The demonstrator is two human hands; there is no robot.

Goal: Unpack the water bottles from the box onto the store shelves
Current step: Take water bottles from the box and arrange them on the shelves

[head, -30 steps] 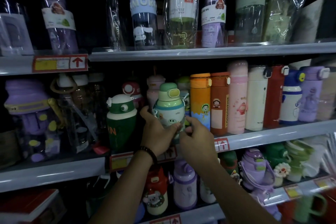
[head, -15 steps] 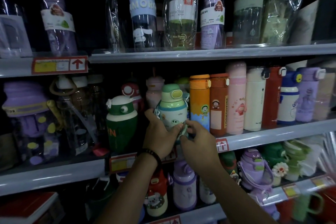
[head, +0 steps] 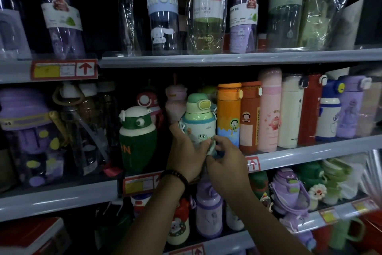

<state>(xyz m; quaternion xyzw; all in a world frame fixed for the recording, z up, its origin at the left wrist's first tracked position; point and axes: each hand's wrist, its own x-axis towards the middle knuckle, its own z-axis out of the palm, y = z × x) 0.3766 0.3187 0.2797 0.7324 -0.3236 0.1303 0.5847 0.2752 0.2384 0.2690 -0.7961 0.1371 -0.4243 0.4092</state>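
A pale green and white kids' water bottle with a cartoon print stands upright on the middle shelf, between a dark green frog bottle and an orange bottle. My left hand grips its lower body from the left, thumb across the front. My right hand pinches the strap or tag at the bottle's lower right. The bottle's base is hidden behind both hands. No box is in view.
The top shelf holds tall wrapped bottles. Pink, cream, red, blue and purple flasks fill the middle shelf to the right; a large purple bottle sits at left. More bottles crowd the lower shelf. A red price tag hangs upper left.
The green bottle has shifted slightly back and upright on the shelf. My right hand moved in from beside the bottle to pinch at its lower right; my left hand kept its hold.
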